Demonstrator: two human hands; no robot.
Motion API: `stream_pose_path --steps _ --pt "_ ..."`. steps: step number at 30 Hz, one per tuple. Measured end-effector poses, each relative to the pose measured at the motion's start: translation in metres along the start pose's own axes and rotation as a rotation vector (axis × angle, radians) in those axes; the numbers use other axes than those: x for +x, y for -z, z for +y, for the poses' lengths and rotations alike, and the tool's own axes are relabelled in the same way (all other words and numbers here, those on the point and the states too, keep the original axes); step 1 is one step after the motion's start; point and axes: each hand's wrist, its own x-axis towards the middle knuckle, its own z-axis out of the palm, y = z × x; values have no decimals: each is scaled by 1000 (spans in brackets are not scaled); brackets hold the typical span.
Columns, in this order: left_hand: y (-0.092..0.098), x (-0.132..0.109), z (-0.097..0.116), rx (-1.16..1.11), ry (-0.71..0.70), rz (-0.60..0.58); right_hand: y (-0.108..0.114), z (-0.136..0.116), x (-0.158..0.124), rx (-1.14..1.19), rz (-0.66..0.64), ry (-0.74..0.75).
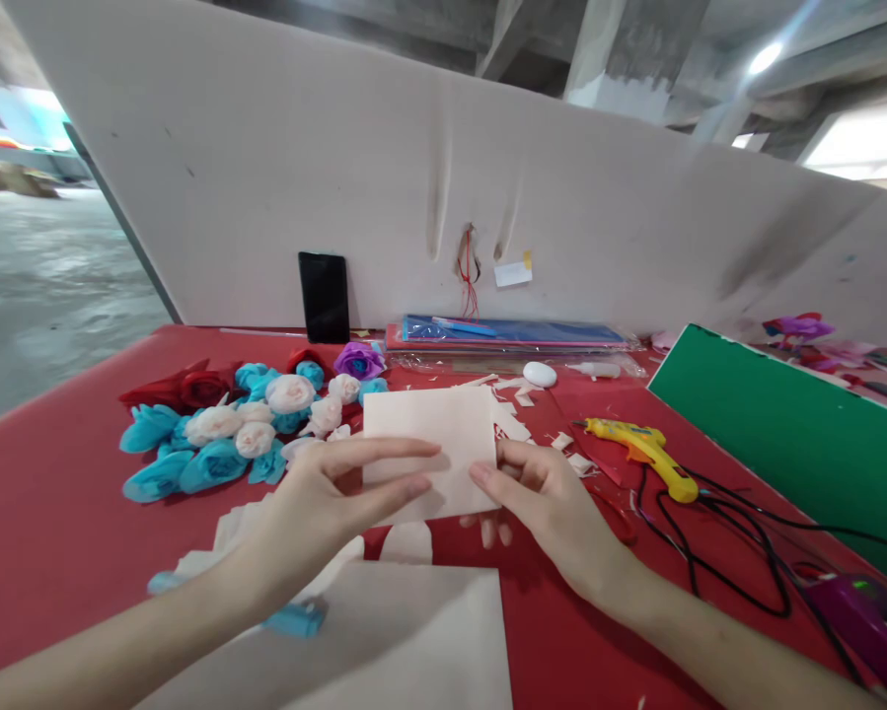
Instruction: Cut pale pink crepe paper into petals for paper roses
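A pale, nearly square piece of paper [428,414] is held upright above the table. My right hand [539,498] pinches its lower right edge, thumb in front and fingers behind. My left hand [339,488] is at the left part of the paper, index finger and thumb stretched out and apart before it; its other fingers are mostly hidden. A larger pale sheet [413,641] lies on the table below, with rounded cut paper pieces [407,543] at its far edge. Near my left forearm is a blue cylindrical object [295,619], partly covered.
Blue, white, red and purple paper flowers [225,463] cluster at left. A yellow glue gun [646,454] with black cords lies right, beside a green board [783,434]. Paper scraps [513,424] litter the middle. A phone [325,296] leans against the white partition [302,148].
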Motion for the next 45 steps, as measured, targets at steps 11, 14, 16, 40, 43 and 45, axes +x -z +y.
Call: stream_pose_path --steps 11,14,16,40,43,45 --pt "5 0 5 38 -72 147 59 2 -9 -849 28 9" --pt "6 2 3 -127 -120 110 78 22 -18 -1039 -23 -109" --pt "6 2 3 -180 -102 93 81 32 -22 -1110 -70 -163" --pt "8 2 8 40 -72 304 62 13 -29 -501 62 -46" --pt "7 2 10 54 -99 299 54 12 -26 -274 47 -71" --pt "7 2 10 5 -92 279 48 14 -25 -148 22 -70"
